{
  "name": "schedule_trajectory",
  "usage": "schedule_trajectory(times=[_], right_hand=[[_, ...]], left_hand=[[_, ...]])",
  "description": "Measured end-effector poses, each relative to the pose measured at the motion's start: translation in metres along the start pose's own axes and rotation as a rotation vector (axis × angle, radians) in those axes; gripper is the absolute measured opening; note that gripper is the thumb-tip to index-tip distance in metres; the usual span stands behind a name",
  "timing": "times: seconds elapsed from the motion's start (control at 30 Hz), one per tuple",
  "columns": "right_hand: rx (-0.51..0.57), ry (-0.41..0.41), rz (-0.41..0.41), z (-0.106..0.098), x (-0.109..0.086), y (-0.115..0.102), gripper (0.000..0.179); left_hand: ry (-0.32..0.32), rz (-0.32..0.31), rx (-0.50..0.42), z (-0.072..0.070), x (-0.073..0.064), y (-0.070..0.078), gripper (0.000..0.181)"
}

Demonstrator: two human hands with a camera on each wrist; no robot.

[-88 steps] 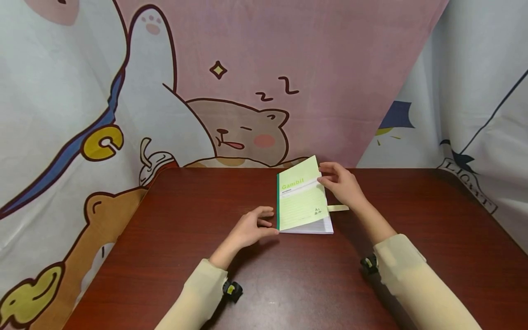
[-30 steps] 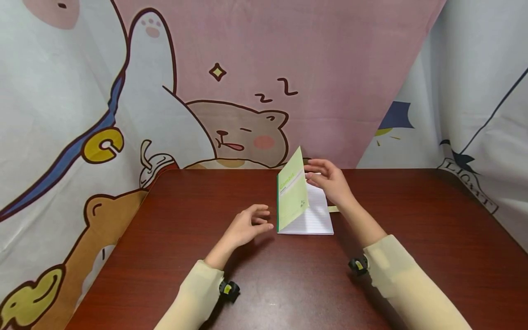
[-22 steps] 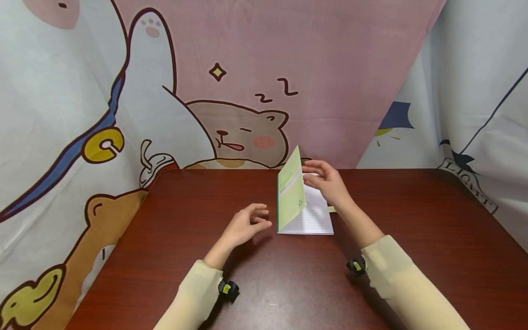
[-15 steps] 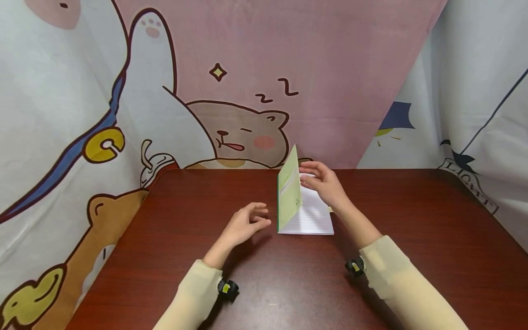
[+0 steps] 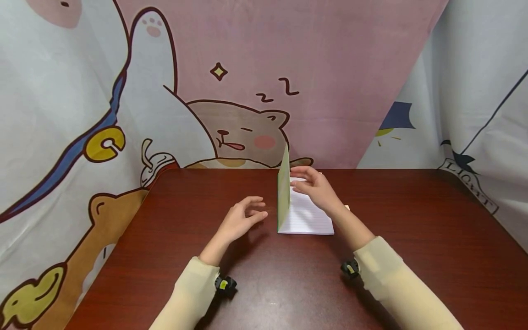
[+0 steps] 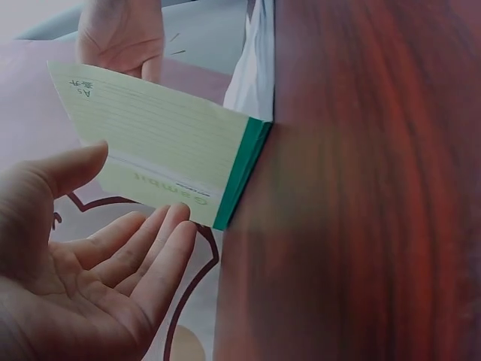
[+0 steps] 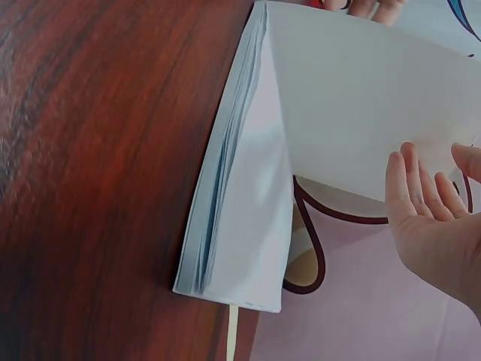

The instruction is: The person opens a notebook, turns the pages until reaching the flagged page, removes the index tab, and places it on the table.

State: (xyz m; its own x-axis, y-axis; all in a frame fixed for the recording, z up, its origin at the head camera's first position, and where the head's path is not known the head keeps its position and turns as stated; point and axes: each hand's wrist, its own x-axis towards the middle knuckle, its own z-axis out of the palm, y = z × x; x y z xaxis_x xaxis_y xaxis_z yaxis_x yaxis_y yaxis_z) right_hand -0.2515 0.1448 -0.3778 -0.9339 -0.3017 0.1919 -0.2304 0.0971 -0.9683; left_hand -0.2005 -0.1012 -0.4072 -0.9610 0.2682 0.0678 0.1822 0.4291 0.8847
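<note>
A pale green notebook lies on the table, its cover standing almost upright along the left spine and a lined white page exposed. Behind the cover, on its inner side, is my right hand, fingers loosely extended at the raised edge; whether they touch it is hard to tell. My left hand hovers left of the spine, fingers relaxed and holding nothing. In the left wrist view the printed outer cover and green spine show. The right wrist view has the blank inner cover beside the right hand.
A dark reddish wooden table spans the front. A cartoon-printed curtain hangs behind and at both sides. A cream strip sticks out from the notebook's edge. Black wrist cameras sit at both sleeves.
The notebook's cover has swung from nearly lying down to almost upright, turning leftward. My right hand has moved left with it, and the left hand has drawn slightly back from the spine.
</note>
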Motion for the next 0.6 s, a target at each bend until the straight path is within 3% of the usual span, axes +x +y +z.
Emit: schedule_trajectory(times=[0.33,0.6], right_hand=[[-0.031,-0.084,-0.038,0.011,0.0,0.007,0.04],[-0.036,-0.122,-0.033,0.02,-0.001,0.011,0.04]], left_hand=[[0.044,0.019,-0.037,-0.005,0.002,0.011,0.041],[0.043,0.04,-0.138,-0.009,0.001,0.019,0.034]])
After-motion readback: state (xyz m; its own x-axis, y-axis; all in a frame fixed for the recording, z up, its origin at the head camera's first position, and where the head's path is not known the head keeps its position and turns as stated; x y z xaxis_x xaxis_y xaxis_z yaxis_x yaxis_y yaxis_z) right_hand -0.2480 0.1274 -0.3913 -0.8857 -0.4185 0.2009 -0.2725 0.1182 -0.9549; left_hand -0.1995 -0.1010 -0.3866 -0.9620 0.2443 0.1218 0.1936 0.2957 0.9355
